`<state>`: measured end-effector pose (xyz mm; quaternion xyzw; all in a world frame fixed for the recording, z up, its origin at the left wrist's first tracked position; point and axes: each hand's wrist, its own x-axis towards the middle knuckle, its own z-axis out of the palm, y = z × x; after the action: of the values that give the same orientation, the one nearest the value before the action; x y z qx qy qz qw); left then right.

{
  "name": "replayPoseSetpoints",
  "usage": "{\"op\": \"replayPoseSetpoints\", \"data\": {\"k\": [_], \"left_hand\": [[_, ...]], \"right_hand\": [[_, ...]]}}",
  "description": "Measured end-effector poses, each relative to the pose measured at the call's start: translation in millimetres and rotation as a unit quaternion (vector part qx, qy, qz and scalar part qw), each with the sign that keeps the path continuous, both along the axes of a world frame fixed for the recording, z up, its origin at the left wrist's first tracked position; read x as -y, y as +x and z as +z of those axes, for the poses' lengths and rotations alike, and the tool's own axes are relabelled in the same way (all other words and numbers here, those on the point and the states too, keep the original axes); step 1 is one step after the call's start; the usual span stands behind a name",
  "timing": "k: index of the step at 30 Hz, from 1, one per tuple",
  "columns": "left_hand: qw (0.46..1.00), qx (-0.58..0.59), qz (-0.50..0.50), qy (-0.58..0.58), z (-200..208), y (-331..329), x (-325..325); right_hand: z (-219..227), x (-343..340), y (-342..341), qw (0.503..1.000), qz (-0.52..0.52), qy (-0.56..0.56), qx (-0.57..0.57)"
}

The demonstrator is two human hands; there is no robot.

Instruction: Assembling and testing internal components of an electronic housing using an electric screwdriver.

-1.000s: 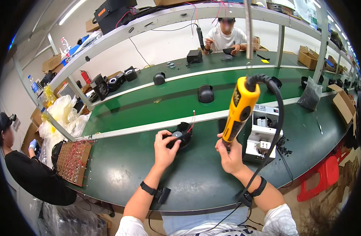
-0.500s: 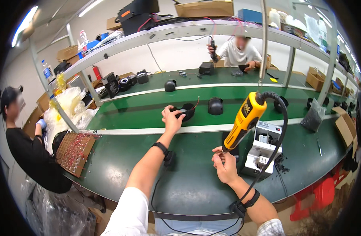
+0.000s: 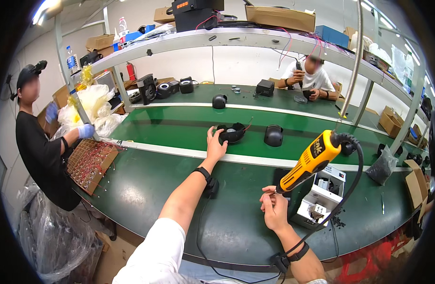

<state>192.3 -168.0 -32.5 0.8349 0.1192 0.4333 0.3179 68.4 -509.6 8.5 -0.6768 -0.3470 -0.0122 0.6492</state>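
My left hand [image 3: 216, 146] reaches to the green belt, its fingers closed on the left edge of a black rounded housing [image 3: 235, 135]. A thin red wire rises from the housing, and its inside faces partly up. Nearer to me, my right hand [image 3: 275, 212] pinches the lower tip of a yellow electric screwdriver [image 3: 308, 160]. The screwdriver leans, tip down to the left, below a metal spring, with a thick black cable at its top. Whether a screw is between the fingertips cannot be seen. A black domed shell [image 3: 273, 136] lies right of the housing.
Another dome [image 3: 219, 101] sits farther back. A white-grey device [image 3: 317, 201] stands right of my right hand, near loose black bits. A cardboard tray with red wires [image 3: 92, 163] lies at left. A shelf [image 3: 255, 37] spans above. Co-workers are at left and far right.
The view has shifted, so the bench sits farther right. My left fingers lie more at the housing's left edge. The left co-worker's gloved hand has come to the wired tray.
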Motion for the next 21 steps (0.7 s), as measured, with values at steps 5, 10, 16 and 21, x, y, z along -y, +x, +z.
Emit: {"op": "replayPoseSetpoints", "data": {"k": [5,10,16,21], "left_hand": [[0.992,0.010,0.044,-0.119,-3,-34,-13],[0.990,-0.102,-0.059,-0.080,6,-80,-1],[0.939,-0.180,-0.226,-0.189,-6,-129,-15],[0.937,-0.187,-0.200,-0.215,5,-139,-13]], "right_hand": [[5,-4,-3,0.999,0.006,-0.003,-0.051],[7,0,-8,0.999,-0.018,-0.004,-0.050],[3,-4,-13,0.999,-0.027,-0.010,-0.031],[6,-5,1,0.999,-0.013,0.000,-0.049]]}}
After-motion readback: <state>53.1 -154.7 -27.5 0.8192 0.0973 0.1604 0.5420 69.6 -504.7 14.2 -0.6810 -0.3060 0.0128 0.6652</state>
